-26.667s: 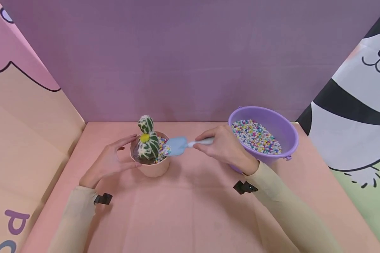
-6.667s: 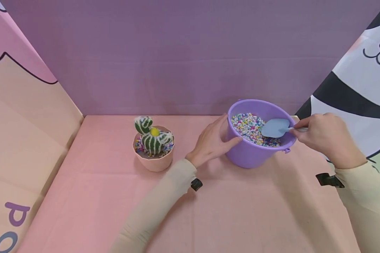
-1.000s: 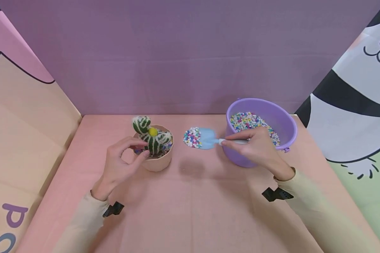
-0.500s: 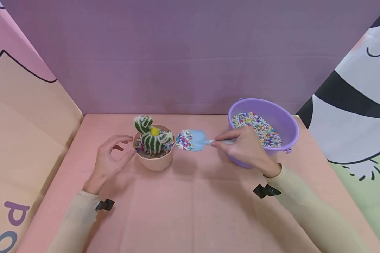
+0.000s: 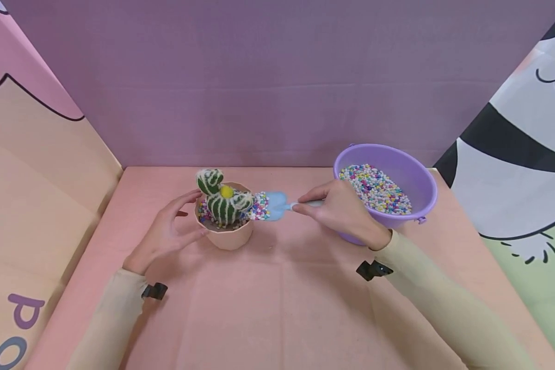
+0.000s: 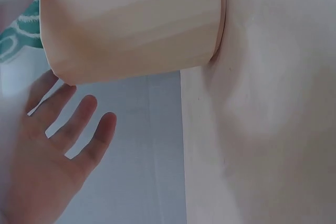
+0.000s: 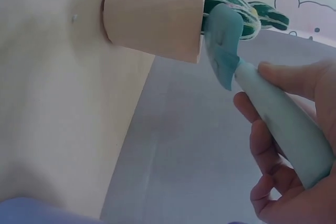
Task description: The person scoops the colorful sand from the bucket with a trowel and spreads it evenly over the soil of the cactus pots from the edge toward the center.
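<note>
Pink cloth-covered table [image 5: 277,318], lit from above, with one pale speck near the pot, too small to identify.

Two cream sleeves [image 5: 104,318], each with a black wrist camera [image 5: 154,291].

Left hand [image 5: 164,231]: fingers spread and loosely bent beside the pot's left side, not clasped round anything; fingertips at the rim, light contact likely.

Right hand [image 5: 339,210]: thumb and fingers pinch the handle of a pale blue scoop [image 5: 277,206].

Scoop: front part heaped with coloured beads [image 5: 261,206], tip over the pot's right rim. Whether the blade touches the rim or the cactus cannot be told.

Pot [image 5: 228,240]: one, peach, upright on the table, left of centre. Contents: a knitted-looking cactus [image 5: 222,209] with a yellow flower [image 5: 226,191], beads around it, a brown patch at the front.

Handling note, by judgement: the blade is best brought further inside the rim before tipping, then turned slowly so that beads slide down beside the cactus rather than over the edge. The brown patch seems worth favouring. A light brace from the left hand should suffice.

Bucket [image 5: 411,187]: purple, right of the pot and well apart, partly filled with loose beads [image 5: 374,190].

Behind: plain purple backdrop [image 5: 277,92]; panda print [image 5: 532,133] at right.
</note>
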The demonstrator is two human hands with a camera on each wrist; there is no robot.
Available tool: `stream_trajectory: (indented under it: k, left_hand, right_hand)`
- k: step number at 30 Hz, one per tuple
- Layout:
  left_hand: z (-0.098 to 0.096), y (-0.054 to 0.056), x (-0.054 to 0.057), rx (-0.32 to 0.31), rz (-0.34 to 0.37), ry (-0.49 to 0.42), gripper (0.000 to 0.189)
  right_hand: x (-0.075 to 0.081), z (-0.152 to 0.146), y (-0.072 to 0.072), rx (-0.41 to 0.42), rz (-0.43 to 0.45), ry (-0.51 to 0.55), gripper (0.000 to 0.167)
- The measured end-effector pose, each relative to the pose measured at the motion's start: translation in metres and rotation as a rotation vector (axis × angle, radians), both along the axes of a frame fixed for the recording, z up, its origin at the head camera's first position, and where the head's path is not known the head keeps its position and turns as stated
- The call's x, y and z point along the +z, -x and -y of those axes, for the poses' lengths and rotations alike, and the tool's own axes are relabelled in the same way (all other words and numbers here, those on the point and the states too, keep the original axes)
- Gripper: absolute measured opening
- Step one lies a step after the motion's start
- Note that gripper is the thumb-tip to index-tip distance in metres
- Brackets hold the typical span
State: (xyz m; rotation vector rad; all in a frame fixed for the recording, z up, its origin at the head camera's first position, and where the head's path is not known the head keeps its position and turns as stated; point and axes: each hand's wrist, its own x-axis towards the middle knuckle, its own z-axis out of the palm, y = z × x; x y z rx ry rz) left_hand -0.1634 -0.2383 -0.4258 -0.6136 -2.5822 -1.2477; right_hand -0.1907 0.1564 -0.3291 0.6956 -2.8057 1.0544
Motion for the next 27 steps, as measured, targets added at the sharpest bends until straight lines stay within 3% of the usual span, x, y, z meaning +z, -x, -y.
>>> stream_trajectory:
  k: [7,27]
  left_hand:
    - [0.002,0.007,0.000,-0.018,0.042,0.031,0.088]
    - [0.002,0.006,0.006,0.027,0.067,0.139,0.090]
  right_hand:
    - [0.007,0.007,0.004,0.015,0.041,-0.043,0.018]
    - [0.024,0.018,0.009,0.040,0.001,-0.133,0.015]
